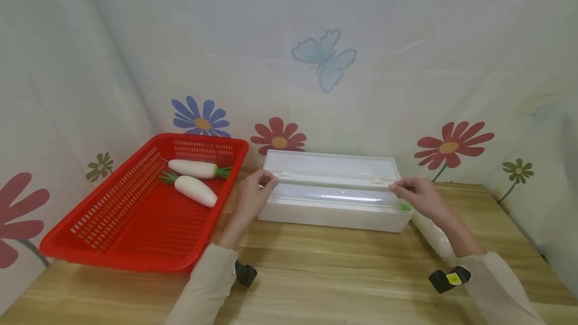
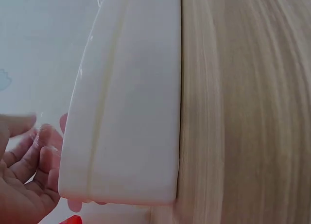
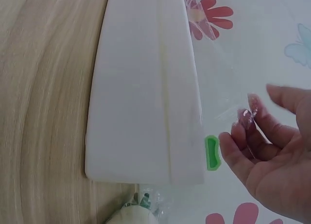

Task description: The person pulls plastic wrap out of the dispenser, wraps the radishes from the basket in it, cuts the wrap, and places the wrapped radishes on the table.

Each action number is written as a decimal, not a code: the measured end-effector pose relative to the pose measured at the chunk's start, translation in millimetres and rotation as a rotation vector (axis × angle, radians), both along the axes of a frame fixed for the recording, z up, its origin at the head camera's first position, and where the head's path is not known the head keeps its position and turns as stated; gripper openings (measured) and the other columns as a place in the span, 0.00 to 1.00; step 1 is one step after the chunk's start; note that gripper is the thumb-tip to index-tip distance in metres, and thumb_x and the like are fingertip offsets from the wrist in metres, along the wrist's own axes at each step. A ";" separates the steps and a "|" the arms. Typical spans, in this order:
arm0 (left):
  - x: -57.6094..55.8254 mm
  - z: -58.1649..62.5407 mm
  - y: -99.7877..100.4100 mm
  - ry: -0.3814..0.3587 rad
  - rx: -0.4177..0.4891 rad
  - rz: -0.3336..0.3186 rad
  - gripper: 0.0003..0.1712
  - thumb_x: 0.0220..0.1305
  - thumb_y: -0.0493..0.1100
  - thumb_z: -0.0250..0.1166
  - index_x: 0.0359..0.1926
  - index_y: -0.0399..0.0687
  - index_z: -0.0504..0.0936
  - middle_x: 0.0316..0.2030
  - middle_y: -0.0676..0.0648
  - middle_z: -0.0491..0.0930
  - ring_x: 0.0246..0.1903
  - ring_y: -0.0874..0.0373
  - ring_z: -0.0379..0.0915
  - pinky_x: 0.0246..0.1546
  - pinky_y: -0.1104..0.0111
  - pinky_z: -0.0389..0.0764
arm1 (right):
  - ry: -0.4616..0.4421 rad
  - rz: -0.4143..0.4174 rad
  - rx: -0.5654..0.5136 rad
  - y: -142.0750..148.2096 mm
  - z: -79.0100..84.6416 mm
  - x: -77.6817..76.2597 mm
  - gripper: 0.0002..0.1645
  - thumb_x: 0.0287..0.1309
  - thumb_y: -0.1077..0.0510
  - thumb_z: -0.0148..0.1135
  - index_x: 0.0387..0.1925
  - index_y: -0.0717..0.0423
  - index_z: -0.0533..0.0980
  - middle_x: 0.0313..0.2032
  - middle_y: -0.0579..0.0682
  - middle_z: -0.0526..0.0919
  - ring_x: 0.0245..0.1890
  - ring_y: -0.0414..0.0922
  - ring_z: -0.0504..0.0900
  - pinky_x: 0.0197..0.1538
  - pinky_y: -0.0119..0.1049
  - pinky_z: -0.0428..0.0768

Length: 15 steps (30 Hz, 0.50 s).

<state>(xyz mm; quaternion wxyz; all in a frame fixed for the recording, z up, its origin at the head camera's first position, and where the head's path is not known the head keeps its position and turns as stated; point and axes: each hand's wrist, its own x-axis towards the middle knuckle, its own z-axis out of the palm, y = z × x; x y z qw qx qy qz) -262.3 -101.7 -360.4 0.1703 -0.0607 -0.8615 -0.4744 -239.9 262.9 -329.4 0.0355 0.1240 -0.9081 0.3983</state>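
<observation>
The white box is smooth plastic, its front softly matt. Clear film across its top is thin, glossy plastic. Left of the box, the red basket is shiny perforated plastic. Beneath the box, the table shows smooth wood grain. Behind the box, the backdrop is creased matt cloth. To the box's right, a partly hidden radish seems wrapped in shiny plastic.

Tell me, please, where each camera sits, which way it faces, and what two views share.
Head: worn on the head, facing forward and down at the white box; the left hand, right hand and sleeves show.
Left wrist: worn there, facing the white box and wooden tabletop; the left hand shows lower left.
Right wrist: worn there, facing the same two; the right hand shows at right.
Both wrist views share the white box and wooden tabletop.
</observation>
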 end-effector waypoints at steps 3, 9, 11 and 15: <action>2.5 0.0 -1.2 0.002 -0.001 -0.028 0.13 0.54 0.45 0.66 0.41 0.46 0.81 0.34 0.48 0.83 0.31 0.57 0.75 0.34 0.69 0.79 | 0.003 0.029 -0.014 2.0 -2.8 -1.1 0.19 0.56 0.54 0.61 0.39 0.69 0.75 0.34 0.57 0.79 0.34 0.45 0.74 0.33 0.29 0.76; 4.7 2.1 -2.1 0.070 -0.084 -0.001 0.13 0.54 0.47 0.67 0.38 0.45 0.85 0.31 0.48 0.84 0.27 0.57 0.72 0.30 0.71 0.73 | 0.088 -0.017 0.004 1.6 -8.3 -3.4 0.11 0.53 0.60 0.63 0.34 0.67 0.78 0.30 0.55 0.81 0.28 0.41 0.76 0.29 0.27 0.76; 4.1 3.9 -1.4 0.088 -0.080 0.020 0.13 0.54 0.47 0.66 0.38 0.45 0.85 0.30 0.48 0.84 0.26 0.57 0.72 0.29 0.70 0.73 | 0.124 -0.060 0.003 1.1 -8.2 -3.3 0.11 0.53 0.60 0.63 0.34 0.67 0.79 0.30 0.57 0.82 0.27 0.40 0.76 0.29 0.27 0.76; 4.5 9.9 1.7 0.099 -0.036 0.056 0.13 0.55 0.47 0.65 0.39 0.45 0.85 0.30 0.48 0.84 0.26 0.57 0.73 0.30 0.69 0.76 | 0.208 -0.161 -0.004 15.1 -26.0 -22.1 0.14 0.53 0.52 0.63 0.35 0.61 0.80 0.30 0.55 0.83 0.27 0.40 0.78 0.26 0.26 0.76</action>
